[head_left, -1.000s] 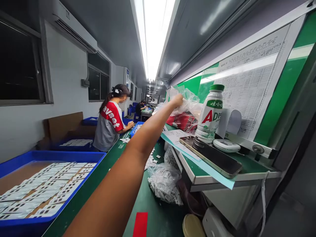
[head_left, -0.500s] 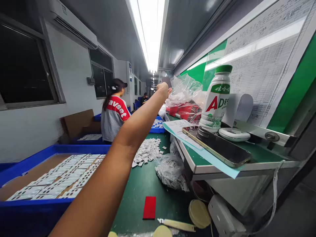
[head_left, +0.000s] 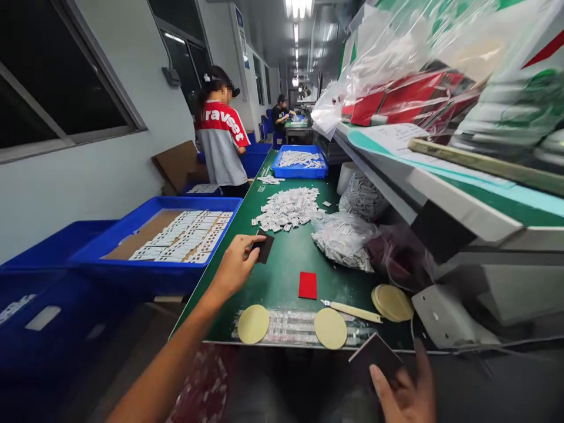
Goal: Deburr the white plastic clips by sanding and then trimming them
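My left hand [head_left: 240, 261] pinches a small dark square piece [head_left: 265, 247] above the green table [head_left: 282, 270], near a pile of small white parts [head_left: 291, 208]. At the lower right, below the table's front edge, my right hand [head_left: 405, 388] holds another dark square piece [head_left: 374, 359], its fingers partly blurred. Between the hands a red rectangle [head_left: 307, 285] lies flat on the table. Beside it is a knife with a pale handle [head_left: 355, 311]. Two round yellowish discs [head_left: 253, 324] [head_left: 330, 328] sit along the front edge, and several more discs [head_left: 393, 302] are stacked at the right.
A blue tray [head_left: 220, 204] with rows of white parts stands at the left. Farther back is a blue bin [head_left: 300, 173] of white pieces. Clear bags [head_left: 346, 241] lie under a raised shelf [head_left: 467, 205] at the right. A person [head_left: 222, 135] stands beyond the left tray; another sits far back.
My left hand has come down from its outstretched position near the shelf to above the table, holding the dark piece. My right hand has come into view with another piece. The view has tilted downward.
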{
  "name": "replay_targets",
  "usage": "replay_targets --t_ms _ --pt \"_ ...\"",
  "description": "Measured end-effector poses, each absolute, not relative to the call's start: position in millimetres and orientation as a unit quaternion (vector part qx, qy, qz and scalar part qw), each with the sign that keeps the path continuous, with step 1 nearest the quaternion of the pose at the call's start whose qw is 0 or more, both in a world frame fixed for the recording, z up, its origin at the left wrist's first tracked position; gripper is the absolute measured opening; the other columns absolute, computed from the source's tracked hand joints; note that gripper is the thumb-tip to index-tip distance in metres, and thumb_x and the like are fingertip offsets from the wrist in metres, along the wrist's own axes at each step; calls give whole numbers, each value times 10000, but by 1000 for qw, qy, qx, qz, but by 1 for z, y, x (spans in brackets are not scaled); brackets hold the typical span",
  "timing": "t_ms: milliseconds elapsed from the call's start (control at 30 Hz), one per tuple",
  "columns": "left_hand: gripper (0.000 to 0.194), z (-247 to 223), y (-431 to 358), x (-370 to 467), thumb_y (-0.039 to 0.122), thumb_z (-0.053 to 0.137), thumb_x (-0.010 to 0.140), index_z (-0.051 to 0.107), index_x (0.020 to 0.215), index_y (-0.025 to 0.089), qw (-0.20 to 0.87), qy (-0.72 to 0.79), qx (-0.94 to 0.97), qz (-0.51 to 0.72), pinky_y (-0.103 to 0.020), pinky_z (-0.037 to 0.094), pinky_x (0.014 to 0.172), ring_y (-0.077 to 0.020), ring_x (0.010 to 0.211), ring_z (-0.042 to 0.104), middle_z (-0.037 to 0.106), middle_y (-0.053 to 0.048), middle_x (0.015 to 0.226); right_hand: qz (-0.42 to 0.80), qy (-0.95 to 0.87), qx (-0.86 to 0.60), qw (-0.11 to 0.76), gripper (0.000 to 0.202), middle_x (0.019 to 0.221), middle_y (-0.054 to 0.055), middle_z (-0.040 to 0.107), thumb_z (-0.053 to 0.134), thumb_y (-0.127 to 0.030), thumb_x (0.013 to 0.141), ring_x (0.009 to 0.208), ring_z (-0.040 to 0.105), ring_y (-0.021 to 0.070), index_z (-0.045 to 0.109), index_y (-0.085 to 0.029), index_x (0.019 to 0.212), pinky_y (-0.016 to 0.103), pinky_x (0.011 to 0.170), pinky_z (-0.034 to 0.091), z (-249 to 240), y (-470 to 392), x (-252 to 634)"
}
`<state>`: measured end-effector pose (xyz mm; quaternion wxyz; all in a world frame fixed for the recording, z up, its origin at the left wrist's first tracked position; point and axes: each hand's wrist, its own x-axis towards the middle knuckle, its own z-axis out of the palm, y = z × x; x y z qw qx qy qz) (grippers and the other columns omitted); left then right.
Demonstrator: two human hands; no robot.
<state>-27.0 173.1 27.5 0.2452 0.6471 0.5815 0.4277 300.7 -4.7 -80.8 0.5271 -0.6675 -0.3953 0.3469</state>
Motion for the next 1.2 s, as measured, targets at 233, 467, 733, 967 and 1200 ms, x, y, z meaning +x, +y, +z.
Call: replay_targets --t_ms 233,467,733,967,1200 --pt "334 -61 164 -87 381 622 936 641 1194 170 156 686 673 226 -555 434 1042 -317 1242 544 566 -136 1364 144 -663 -658 328 417 1476 154 488 457 -462 993 1332 537 347 674 -213 1248 483 955 588 -93 45 325" --pt "532 -55 181 -123 427 702 802 633 1290 227 190 597 771 115 -491 407 1102 -342 1355 469 570 -112 1474 150 -753 -606 210 538 1539 156 494 587 -461 935 1388 491 379 574 -205 1409 614 1124 429 -101 49 346" --pt "455 -20 147 -90 370 648 885 577 1310 222 184 555 797 155 -434 346 1169 -279 1369 465 539 -106 1465 127 -796 -559 193 449 1418 114 544 640 -465 929 1287 556 321 599 -317 1351 512 1029 524 -62 53 342" --pt "460 -30 79 -12 208 695 868 581 1310 263 228 469 844 124 -514 380 1091 -297 1339 484 546 -100 1466 106 -901 -394 145 509 1391 124 576 663 -509 916 1214 529 316 592 -309 1379 532 1019 450 -52 82 270" --pt "436 -40 82 -17 208 701 864 595 1280 289 214 473 846 124 -539 335 1056 -298 1318 501 556 -98 1466 117 -912 -375 119 469 1384 127 594 643 -514 926 1173 536 314 635 -323 1354 524 991 434 -62 100 259"
